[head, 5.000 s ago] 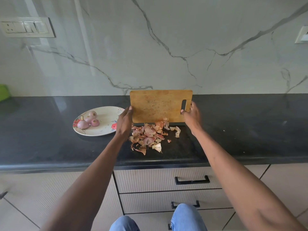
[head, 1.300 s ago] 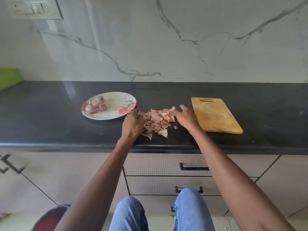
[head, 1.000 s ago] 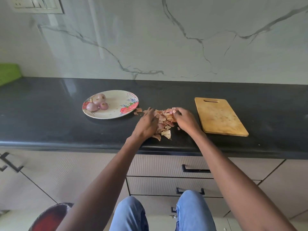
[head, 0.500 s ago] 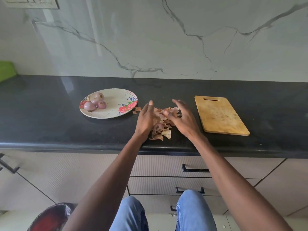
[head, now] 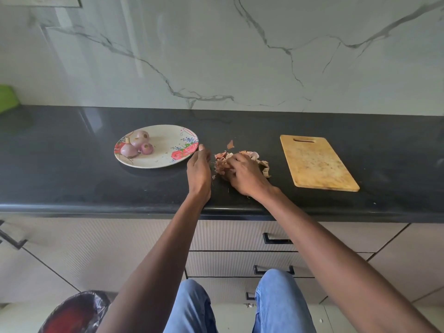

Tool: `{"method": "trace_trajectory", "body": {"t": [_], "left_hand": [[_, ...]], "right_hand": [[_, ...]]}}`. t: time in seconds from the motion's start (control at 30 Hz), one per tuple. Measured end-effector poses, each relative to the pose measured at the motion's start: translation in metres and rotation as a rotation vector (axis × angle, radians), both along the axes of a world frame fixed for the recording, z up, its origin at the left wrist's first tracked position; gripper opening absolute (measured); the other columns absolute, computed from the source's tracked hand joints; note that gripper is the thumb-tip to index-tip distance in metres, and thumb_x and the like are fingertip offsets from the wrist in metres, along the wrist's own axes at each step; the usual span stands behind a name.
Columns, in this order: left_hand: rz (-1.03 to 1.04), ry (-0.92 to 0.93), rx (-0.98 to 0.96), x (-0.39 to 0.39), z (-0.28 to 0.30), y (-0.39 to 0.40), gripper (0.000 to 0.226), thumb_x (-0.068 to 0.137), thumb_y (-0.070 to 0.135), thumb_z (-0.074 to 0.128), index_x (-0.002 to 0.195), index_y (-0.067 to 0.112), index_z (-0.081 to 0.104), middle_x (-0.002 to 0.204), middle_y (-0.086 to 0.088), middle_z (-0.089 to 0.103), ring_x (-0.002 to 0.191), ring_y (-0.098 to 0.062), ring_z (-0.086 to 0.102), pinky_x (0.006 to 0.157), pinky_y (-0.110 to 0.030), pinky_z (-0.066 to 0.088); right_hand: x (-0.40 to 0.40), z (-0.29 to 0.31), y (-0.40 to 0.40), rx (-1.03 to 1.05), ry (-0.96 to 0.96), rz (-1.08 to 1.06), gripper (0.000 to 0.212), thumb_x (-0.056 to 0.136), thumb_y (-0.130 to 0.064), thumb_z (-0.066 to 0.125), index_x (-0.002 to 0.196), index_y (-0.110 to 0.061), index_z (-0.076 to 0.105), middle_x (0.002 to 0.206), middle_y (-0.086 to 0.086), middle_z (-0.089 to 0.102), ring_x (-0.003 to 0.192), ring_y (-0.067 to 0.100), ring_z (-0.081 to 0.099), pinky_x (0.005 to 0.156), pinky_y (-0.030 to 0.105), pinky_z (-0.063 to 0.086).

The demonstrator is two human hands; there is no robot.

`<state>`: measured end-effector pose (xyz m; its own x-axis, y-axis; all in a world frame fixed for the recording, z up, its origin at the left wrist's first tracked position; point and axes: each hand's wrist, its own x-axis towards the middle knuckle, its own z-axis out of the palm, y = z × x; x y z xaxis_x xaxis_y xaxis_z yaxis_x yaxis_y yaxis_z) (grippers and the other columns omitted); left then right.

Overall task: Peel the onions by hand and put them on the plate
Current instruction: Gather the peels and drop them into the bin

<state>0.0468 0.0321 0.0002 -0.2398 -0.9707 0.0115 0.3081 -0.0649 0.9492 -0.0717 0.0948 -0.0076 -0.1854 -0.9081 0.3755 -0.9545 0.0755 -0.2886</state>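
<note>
Three peeled purple onions (head: 137, 145) lie together on the left part of a white flowered plate (head: 168, 138) on the black counter. Right of the plate sits a heap of dry onion skins (head: 222, 159). My right hand (head: 245, 175) lies over the heap with its fingers curled round the skins, hiding most of them. My left hand (head: 199, 169) stands on edge just left of the heap, fingers straight, its tips close to the plate's right rim. One loose skin (head: 230, 144) lies behind the heap.
A wooden cutting board (head: 317, 164) lies flat to the right of the skins. The counter's front edge (head: 144, 209) runs below my wrists, with drawers beneath. A bin with a dark liner (head: 74, 313) stands on the floor at lower left. A green object (head: 7, 97) sits far left.
The cutting board went from upright in both hands to flat on the right. Since then my hands have pushed the skins together, and my right hand has closed over the heap.
</note>
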Motion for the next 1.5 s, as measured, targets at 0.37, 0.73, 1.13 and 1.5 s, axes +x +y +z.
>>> {"method": "trace_trajectory", "body": {"t": [0.37,0.73,1.13,1.5], "left_hand": [[-0.074,-0.451,-0.367,-0.007,0.005,0.022,0.038,0.109,0.032,0.037,0.102,0.006,0.064,0.097,-0.006,0.069,0.095,-0.024,0.063,0.080,-0.036,0.046],[-0.037,0.166,0.305,-0.038,0.013,0.041,0.041,0.105,0.033,0.052,0.101,-0.002,0.072,0.090,-0.013,0.077,0.087,-0.025,0.075,0.080,-0.035,0.060],[-0.037,0.418,0.338,-0.024,0.032,0.047,0.025,0.096,0.000,0.062,0.072,0.005,0.066,0.061,-0.003,0.067,0.060,-0.012,0.066,0.061,-0.022,0.056],[-0.095,0.350,0.183,0.036,0.055,0.043,0.025,0.100,-0.002,0.053,0.121,-0.005,0.066,0.085,-0.007,0.074,0.076,-0.011,0.071,0.073,-0.019,0.058]], "right_hand": [[-0.012,0.010,0.015,-0.151,-0.399,-0.159,0.036,0.095,-0.024,0.063,0.129,-0.013,0.063,0.130,0.007,0.055,0.121,0.022,0.051,0.098,0.029,0.042],[0.032,0.022,-0.005,-0.473,-1.600,-0.323,0.017,0.094,-0.006,0.059,0.086,-0.016,0.070,0.091,0.008,0.075,0.084,0.023,0.073,0.075,0.034,0.060],[0.056,0.044,-0.003,-0.640,-1.843,-0.224,0.010,0.087,0.001,0.068,0.080,-0.006,0.067,0.067,0.005,0.071,0.064,0.018,0.068,0.059,0.026,0.057],[0.116,0.063,-0.011,-0.587,-1.870,-0.055,0.006,0.089,-0.021,0.070,0.088,-0.016,0.074,0.087,0.003,0.071,0.074,0.011,0.069,0.065,0.023,0.053]]}}
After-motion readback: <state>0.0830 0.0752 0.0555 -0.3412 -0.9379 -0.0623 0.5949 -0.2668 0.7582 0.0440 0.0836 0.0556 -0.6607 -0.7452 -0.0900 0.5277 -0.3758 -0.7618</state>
